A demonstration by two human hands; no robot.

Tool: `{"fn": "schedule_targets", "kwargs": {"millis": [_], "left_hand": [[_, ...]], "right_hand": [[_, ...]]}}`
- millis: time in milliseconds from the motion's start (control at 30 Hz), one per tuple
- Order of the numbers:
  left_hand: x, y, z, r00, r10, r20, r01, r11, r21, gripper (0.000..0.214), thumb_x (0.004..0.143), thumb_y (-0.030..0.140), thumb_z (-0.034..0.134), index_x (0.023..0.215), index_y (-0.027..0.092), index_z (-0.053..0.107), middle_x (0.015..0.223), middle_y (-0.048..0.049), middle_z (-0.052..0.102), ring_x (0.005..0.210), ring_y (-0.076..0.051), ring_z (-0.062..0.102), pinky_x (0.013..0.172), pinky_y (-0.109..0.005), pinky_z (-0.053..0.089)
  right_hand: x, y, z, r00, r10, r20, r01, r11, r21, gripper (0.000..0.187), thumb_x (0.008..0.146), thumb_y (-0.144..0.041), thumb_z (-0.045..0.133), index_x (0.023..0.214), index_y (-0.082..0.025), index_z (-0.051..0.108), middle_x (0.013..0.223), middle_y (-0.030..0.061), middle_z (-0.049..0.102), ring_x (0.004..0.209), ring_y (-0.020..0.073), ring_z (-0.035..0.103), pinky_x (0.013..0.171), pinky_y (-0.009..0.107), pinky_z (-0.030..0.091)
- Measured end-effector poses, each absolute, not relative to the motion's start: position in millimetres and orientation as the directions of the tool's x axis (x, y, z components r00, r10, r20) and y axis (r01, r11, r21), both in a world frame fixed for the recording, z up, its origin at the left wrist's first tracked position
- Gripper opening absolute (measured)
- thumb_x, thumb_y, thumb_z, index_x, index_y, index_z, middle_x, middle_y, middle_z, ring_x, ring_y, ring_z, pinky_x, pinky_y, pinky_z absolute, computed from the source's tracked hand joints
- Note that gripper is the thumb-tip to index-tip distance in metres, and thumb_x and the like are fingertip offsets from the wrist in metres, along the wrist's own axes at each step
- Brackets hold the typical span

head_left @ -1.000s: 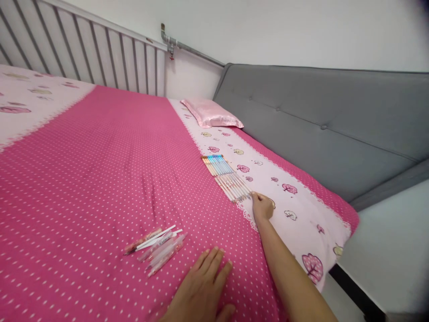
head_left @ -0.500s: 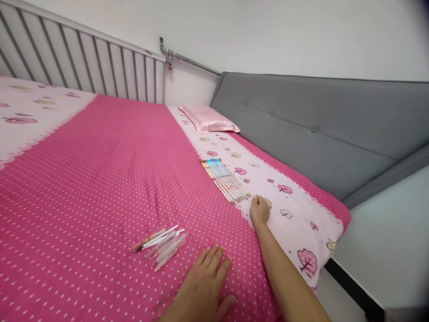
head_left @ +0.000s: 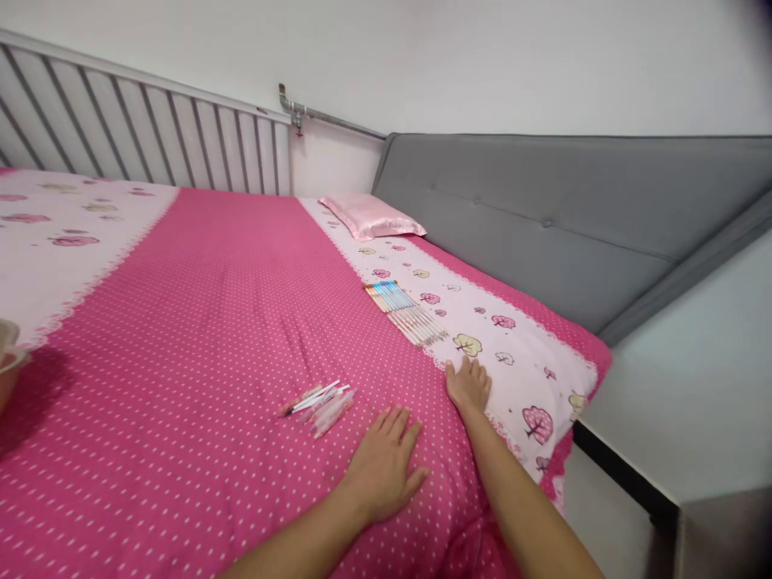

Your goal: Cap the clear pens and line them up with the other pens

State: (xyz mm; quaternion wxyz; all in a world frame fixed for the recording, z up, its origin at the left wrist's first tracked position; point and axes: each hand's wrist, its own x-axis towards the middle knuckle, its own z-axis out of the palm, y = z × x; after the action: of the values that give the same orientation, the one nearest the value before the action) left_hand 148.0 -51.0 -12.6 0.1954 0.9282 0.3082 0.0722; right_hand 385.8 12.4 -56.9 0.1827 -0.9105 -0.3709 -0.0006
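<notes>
My left hand [head_left: 386, 462] lies flat on the pink dotted bedsheet [head_left: 229, 322], fingers spread, holding nothing. Just beyond its fingertips is a loose pile of pens [head_left: 319, 406], some white and some in reddish clear casings. My right hand [head_left: 470, 384] rests on the sheet's white tree-print band, palm down with its fingers apart and nothing visible in it. Past that hand, several slim pens [head_left: 405, 312] lie side by side in a neat row, with blue and orange ends at the far side and pale bodies nearer me.
A pink satin pillow [head_left: 371, 215] sits against the grey padded headboard [head_left: 512, 193]. Along the far wall runs a white radiator [head_left: 150, 133] with a pipe [head_left: 338, 122]. Part of an orange-and-white container [head_left: 9, 362] shows at the left edge. The bed ends at the right.
My right hand has gone from closed fingers to spread ones on the sheet. The view has shifted a little, bringing the container in at left. My left hand stays flat.
</notes>
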Motion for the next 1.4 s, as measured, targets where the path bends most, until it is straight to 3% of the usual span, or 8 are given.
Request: {"fn": "schedule_targets", "kwargs": {"millis": [167, 400, 600, 700, 833, 933, 1100, 1400], "left_hand": [[147.2, -56.2, -18.3, 0.797, 0.602, 0.049, 0.544, -0.751, 0.374, 0.062, 0.090, 0.051, 0.029, 0.140, 0.014, 0.032, 0.147, -0.0151, 0.029, 0.137, -0.029, 0.021, 0.112, -0.047, 0.019], [112.2, -52.2, 27.8, 0.881, 0.471, -0.040, 0.442, -0.790, 0.425, 0.057, 0.083, 0.039, 0.051, 0.134, 0.016, 0.042, 0.141, -0.0141, 0.041, 0.126, -0.027, 0.041, 0.103, -0.039, 0.036], [46.3, -16.0, 35.6, 0.509, 0.848, 0.149, 0.763, -0.525, 0.377, 0.042, 0.090, 0.025, 0.034, 0.128, 0.012, 0.048, 0.133, -0.0120, 0.049, 0.123, -0.023, 0.044, 0.104, -0.038, 0.033], [21.1, 4.9, 23.7, 0.323, 0.926, 0.193, 0.842, -0.375, 0.388, 0.042, 0.091, 0.026, 0.033, 0.124, 0.008, 0.050, 0.124, -0.0143, 0.056, 0.114, -0.025, 0.051, 0.099, -0.038, 0.038], [11.3, 15.5, 10.5, 0.274, 0.947, 0.171, 0.856, -0.321, 0.406, 0.036, 0.089, 0.028, 0.038, 0.108, 0.009, 0.061, 0.105, -0.0131, 0.065, 0.096, -0.024, 0.059, 0.085, -0.035, 0.045], [17.5, 12.6, 5.2, 0.296, 0.943, 0.154, 0.850, -0.333, 0.407, 0.031, 0.087, 0.029, 0.042, 0.100, 0.013, 0.065, 0.095, -0.0109, 0.067, 0.085, -0.023, 0.061, 0.076, -0.033, 0.046], [26.2, 8.0, -1.7, 0.321, 0.932, 0.168, 0.826, -0.362, 0.433, 0.026, 0.085, 0.026, 0.047, 0.097, 0.014, 0.067, 0.088, -0.0091, 0.067, 0.080, -0.021, 0.059, 0.074, -0.031, 0.044], [22.3, 10.4, -10.1, 0.316, 0.931, 0.184, 0.735, -0.363, 0.573, 0.022, 0.081, 0.020, 0.053, 0.099, 0.014, 0.065, 0.089, -0.0073, 0.070, 0.078, -0.018, 0.063, 0.072, -0.029, 0.048]], "right_hand": [[369.1, -12.9, -52.9, 0.712, 0.697, 0.090, 0.686, -0.661, -0.304, 0.064, 0.089, -0.047, 0.027, 0.141, -0.011, 0.029, 0.148, 0.0152, 0.026, 0.136, 0.0304, 0.018, 0.109, 0.045, 0.009], [349.4, -38.0, -43.2, 0.708, 0.706, -0.016, 0.660, -0.669, -0.341, 0.063, 0.089, -0.047, 0.028, 0.142, -0.013, 0.028, 0.150, 0.0138, 0.021, 0.138, 0.0302, 0.014, 0.110, 0.043, 0.006], [324.9, -27.9, -26.0, 0.747, 0.638, -0.185, 0.518, -0.734, -0.440, 0.072, 0.083, -0.049, 0.042, 0.141, -0.010, 0.028, 0.150, 0.0183, 0.017, 0.136, 0.0382, 0.011, 0.106, 0.056, 0.007], [299.3, -20.5, -14.9, 0.700, 0.673, -0.239, 0.490, -0.696, -0.524, 0.074, 0.081, -0.053, 0.044, 0.142, -0.016, 0.027, 0.151, 0.0158, 0.017, 0.136, 0.0390, 0.011, 0.104, 0.062, 0.008], [254.6, -20.7, -7.8, 0.542, 0.807, -0.236, 0.537, -0.548, -0.641, 0.067, 0.083, -0.055, 0.043, 0.142, -0.026, 0.028, 0.150, 0.0062, 0.025, 0.137, 0.0306, 0.019, 0.108, 0.055, 0.009], [224.7, -30.7, -11.8, 0.294, 0.955, -0.032, 0.667, -0.229, -0.709, 0.061, 0.088, -0.044, 0.040, 0.144, -0.024, 0.023, 0.148, 0.0086, 0.028, 0.135, 0.0279, 0.026, 0.109, 0.055, 0.012], [202.8, -48.2, -21.7, -0.169, 0.948, 0.269, 0.815, 0.288, -0.503, 0.047, 0.094, -0.035, 0.032, 0.140, -0.027, 0.033, 0.149, 0.0067, 0.026, 0.135, 0.0273, 0.025, 0.109, 0.053, 0.020], [207.4, -48.8, -20.8, -0.289, 0.879, 0.379, 0.771, 0.449, -0.452, 0.034, 0.090, -0.025, 0.043, 0.122, -0.018, 0.051, 0.127, 0.0110, 0.053, 0.120, 0.0239, 0.044, 0.103, 0.045, 0.037]]}}
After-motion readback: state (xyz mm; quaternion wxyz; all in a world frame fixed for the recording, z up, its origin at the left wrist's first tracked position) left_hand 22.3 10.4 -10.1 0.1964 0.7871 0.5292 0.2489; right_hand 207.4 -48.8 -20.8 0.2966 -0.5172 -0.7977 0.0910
